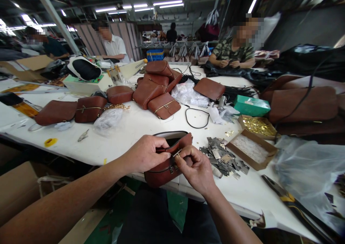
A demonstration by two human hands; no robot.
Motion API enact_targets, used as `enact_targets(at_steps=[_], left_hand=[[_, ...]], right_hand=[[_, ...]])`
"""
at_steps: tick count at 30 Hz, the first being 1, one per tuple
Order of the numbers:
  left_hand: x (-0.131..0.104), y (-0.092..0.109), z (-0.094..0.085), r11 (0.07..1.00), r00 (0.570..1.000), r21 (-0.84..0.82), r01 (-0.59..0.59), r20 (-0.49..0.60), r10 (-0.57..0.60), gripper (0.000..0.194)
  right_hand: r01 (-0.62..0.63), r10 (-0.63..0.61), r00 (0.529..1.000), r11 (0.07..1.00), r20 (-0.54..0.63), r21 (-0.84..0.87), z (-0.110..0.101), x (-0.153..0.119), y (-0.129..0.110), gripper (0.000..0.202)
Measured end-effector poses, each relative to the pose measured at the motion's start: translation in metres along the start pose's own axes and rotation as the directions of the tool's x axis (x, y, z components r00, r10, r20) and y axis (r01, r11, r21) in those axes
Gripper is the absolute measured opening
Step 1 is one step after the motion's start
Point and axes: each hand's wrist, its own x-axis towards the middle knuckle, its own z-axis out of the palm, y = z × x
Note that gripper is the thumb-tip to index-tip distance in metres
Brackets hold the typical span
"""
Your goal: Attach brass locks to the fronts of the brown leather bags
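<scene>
A brown leather bag (pixel 159 175) with a zipper across its front rests at the table's near edge, its top gaping. My left hand (pixel 147 154) is closed on the rim of that bag, thumb and fingers pinching the leather. At the same rim, my right hand (pixel 195 166) pinches a small thin metal piece (pixel 176 153) between thumb and forefinger; its exact kind is too small to tell. Two zipper pulls (pixel 173 168) hang just below the fingers. Right of the bag lies a heap of flat grey metal plates (pixel 223 156).
Several finished-looking brown bags (pixel 155 87) are piled farther back. To the right are a box of gold-coloured fittings (pixel 257 126), a box of clear small parts (pixel 250 148), a plastic bag (pixel 309 165) and long-handled pliers (pixel 291 200). Co-workers (pixel 237 49) sit across the table.
</scene>
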Motion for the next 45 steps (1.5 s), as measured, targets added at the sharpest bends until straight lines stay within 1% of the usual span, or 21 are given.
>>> enact_targets(at_steps=[4, 8, 12, 14, 16, 19, 22, 26, 29, 33, 38, 41, 43, 45], left_hand=[[-0.001, 0.004, 0.003, 1.000, 1.000, 0.017, 0.026, -0.008, -0.025, 0.016], [-0.005, 0.005, 0.010, 0.999, 0.999, 0.051, 0.017, -0.048, -0.014, 0.017], [-0.008, 0.005, 0.012, 0.999, 0.997, 0.033, 0.019, -0.080, -0.017, 0.016], [-0.008, 0.005, 0.010, 1.000, 0.998, 0.019, 0.024, -0.061, -0.022, 0.016], [-0.008, 0.005, 0.007, 0.999, 0.999, -0.001, 0.033, -0.015, -0.033, 0.017], [-0.006, 0.004, 0.002, 0.999, 0.999, -0.013, 0.036, 0.033, -0.035, 0.019], [-0.003, 0.004, 0.001, 0.999, 0.999, -0.025, 0.033, 0.037, -0.032, 0.018], [-0.002, 0.005, 0.004, 0.996, 0.998, -0.072, 0.054, 0.029, -0.053, 0.015], [-0.003, 0.005, 0.009, 0.999, 0.999, -0.008, 0.043, -0.024, -0.043, 0.012], [-0.007, 0.004, 0.016, 0.997, 0.996, 0.077, 0.001, -0.092, 0.006, 0.014], [-0.014, 0.004, 0.021, 0.987, 0.992, 0.152, -0.057, -0.104, 0.073, 0.017], [-0.018, 0.004, 0.020, 0.981, 0.990, 0.188, -0.043, -0.123, 0.067, 0.018], [-0.020, 0.001, 0.018, 0.985, 0.991, 0.172, -0.018, -0.127, 0.040, 0.019], [-0.022, -0.003, 0.017, 0.989, 0.991, 0.143, -0.041, -0.121, 0.059, 0.018]], right_hand=[[0.027, -0.027, 0.998, 1.000, 0.056, 0.001, -0.004, 0.000, 0.004, 0.018], [0.043, -0.043, 0.999, 0.999, 0.025, -0.022, -0.003, -0.003, 0.004, 0.021], [0.053, -0.053, 0.999, 0.998, 0.006, -0.042, -0.001, -0.006, 0.003, 0.021], [0.024, -0.023, 0.999, 0.999, 0.023, -0.023, -0.001, -0.007, 0.004, 0.021], [-0.008, 0.007, 0.999, 1.000, 0.050, 0.018, -0.002, -0.006, 0.006, 0.022], [-0.020, 0.016, 0.998, 0.998, 0.062, 0.065, -0.003, -0.004, 0.008, 0.022], [-0.020, 0.015, 0.998, 0.997, 0.068, 0.072, -0.004, -0.002, 0.009, 0.022], [-0.026, 0.020, 0.997, 0.997, 0.080, 0.078, -0.006, 0.000, 0.007, 0.022], [-0.028, 0.023, 0.997, 0.997, 0.075, 0.071, -0.006, 0.002, 0.005, 0.021], [-0.036, 0.035, 0.998, 0.999, 0.044, 0.020, -0.004, 0.001, 0.002, 0.022], [0.003, -0.003, 1.000, 1.000, 0.006, -0.019, 0.004, -0.004, -0.001, 0.021], [0.021, -0.021, 1.000, 0.999, -0.005, -0.048, 0.003, -0.005, -0.004, 0.020], [0.034, -0.028, 0.997, 0.996, 0.077, -0.079, -0.006, -0.003, -0.008, 0.018], [0.103, -0.080, 0.977, 0.989, 0.196, -0.111, -0.021, 0.000, -0.014, 0.013]])
